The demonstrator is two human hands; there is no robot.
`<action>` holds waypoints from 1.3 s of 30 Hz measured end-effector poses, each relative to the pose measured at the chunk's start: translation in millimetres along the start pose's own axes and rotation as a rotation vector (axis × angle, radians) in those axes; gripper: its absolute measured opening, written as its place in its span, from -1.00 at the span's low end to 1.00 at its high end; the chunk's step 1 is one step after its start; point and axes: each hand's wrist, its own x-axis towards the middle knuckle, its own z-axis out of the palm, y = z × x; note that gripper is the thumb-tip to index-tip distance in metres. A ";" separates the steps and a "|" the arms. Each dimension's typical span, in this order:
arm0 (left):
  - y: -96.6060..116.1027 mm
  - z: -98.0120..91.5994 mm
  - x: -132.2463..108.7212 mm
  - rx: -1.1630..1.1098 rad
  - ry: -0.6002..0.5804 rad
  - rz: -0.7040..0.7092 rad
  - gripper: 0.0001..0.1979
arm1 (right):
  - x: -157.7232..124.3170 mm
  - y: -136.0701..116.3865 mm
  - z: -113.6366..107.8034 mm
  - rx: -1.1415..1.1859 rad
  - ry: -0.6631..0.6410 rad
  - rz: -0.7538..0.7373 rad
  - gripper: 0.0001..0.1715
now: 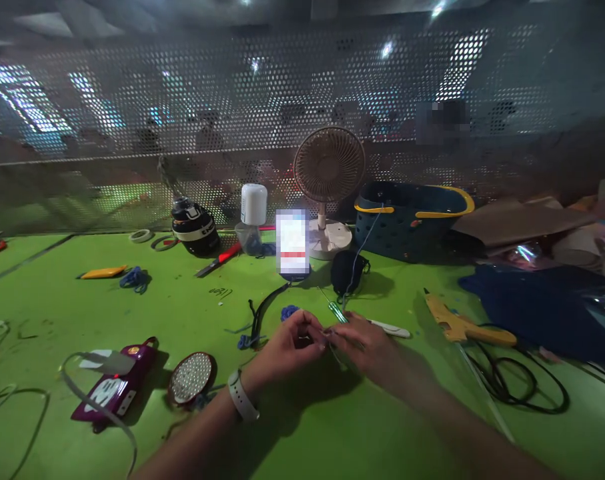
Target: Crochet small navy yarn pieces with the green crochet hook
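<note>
My left hand point(299, 340), with a white band on its wrist, is closed in a pinch at the middle of the green table. Its fingertips meet those of my right hand point(369, 350), also closed, around something too small to make out; a thin pale strand hangs below them. Just behind the right fingers lies a green-handled tool point(336, 311) with a thin metal shaft. A white-handled tool point(392, 329) pokes out beyond the right hand. A blue crocheted piece point(289, 311) sits behind the left hand. Blue yarn point(358, 257) runs from the basket past a dark yarn ball point(345, 273) towards my hands.
Behind stand a lit phone point(292, 243), a fan point(329, 167), a blue basket point(407, 230) and a black bottle point(195, 230). A glue gun point(459, 323) with its cord lies right. A purple power strip point(119, 380) and a studded round object point(192, 378) lie left.
</note>
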 end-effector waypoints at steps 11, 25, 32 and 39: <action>-3.6 -7.5 2.4 -0.136 0.025 -0.033 -0.82 | -1.0 45.1 -19.3 -0.470 0.239 -0.175 -0.76; 7.6 -4.8 2.0 -0.016 0.092 0.056 -0.77 | -2.7 4.5 -0.5 0.247 -0.176 0.191 -0.85; -6.1 -1.2 5.1 -0.324 0.201 -0.191 -0.70 | -0.3 -2.7 -4.7 0.124 -0.144 0.159 -0.80; 1.0 -3.3 1.2 -0.376 0.157 -0.206 -0.60 | -8.3 33.3 12.8 -0.288 0.172 -0.299 -0.63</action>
